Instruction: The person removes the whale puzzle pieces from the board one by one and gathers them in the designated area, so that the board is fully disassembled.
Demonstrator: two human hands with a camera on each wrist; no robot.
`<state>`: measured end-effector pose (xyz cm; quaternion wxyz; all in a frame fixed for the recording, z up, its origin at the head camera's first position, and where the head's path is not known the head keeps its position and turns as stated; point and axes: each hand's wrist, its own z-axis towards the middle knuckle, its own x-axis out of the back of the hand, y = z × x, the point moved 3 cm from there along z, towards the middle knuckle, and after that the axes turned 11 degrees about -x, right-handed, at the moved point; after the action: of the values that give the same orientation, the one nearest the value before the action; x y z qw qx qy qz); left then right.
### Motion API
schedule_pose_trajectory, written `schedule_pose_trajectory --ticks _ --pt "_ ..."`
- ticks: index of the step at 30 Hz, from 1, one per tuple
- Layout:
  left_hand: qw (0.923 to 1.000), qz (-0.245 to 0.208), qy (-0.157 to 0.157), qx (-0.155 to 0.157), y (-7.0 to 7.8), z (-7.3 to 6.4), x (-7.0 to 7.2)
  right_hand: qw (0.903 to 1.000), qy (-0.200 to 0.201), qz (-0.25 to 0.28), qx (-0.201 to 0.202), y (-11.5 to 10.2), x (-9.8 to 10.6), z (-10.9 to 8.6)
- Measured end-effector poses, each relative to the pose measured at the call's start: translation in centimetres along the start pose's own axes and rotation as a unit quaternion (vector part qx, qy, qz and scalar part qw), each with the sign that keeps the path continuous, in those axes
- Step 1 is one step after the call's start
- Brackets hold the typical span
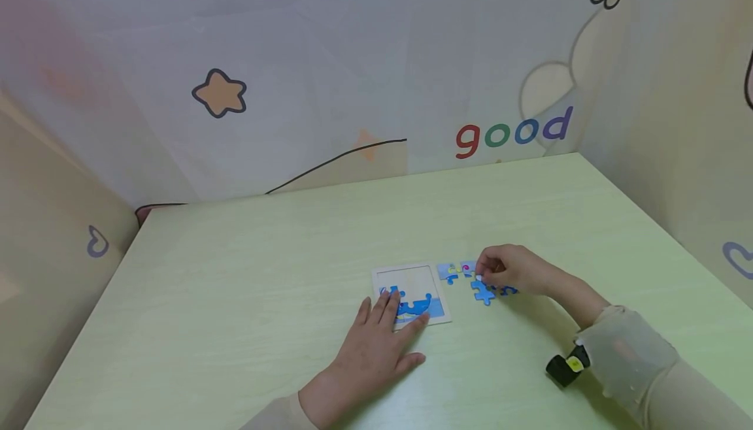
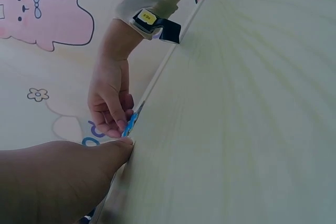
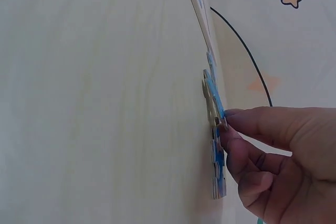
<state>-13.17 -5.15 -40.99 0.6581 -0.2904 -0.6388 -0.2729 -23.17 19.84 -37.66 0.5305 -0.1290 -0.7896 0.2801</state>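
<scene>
My left hand (image 1: 373,348) lies on the lower left of a small white-edged puzzle board (image 1: 415,281), fingers straight. Some blue pieces (image 1: 419,306) are fitted along the board's lower part, partly hidden by those fingers. To the right of the board, my right hand (image 1: 520,270) pinches a blue jigsaw piece (image 1: 484,293) between thumb and index finger. In the right wrist view that jigsaw piece (image 3: 214,94) is tilted, raised off the table at the pinched end. Loose pieces (image 1: 445,272) lie beside the board, and others (image 1: 508,290) are partly hidden under the right hand.
The pale wooden table (image 1: 235,299) runs back to a printed fabric wall (image 1: 323,57) with a star and the word "good". Similar fabric stands at both sides. A black strapped device (image 1: 567,366) hangs at the right wrist.
</scene>
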Motion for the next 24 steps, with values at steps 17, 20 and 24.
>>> schedule_pose_trajectory --ticks 17,20,24 --pt "0.9994 0.008 0.033 -0.009 0.0 0.0 -0.2 0.9981 0.052 -0.031 0.01 -1.1 0.5 -0.3" --pt "0.9985 0.022 0.048 -0.013 0.1 0.0 -0.2 0.9976 0.06 -0.03 0.018 -2.0 0.5 -0.3" --pt "0.9975 0.044 0.053 -0.014 0.3 -0.1 0.0 0.9972 0.062 -0.022 0.034 -2.8 0.1 0.1"
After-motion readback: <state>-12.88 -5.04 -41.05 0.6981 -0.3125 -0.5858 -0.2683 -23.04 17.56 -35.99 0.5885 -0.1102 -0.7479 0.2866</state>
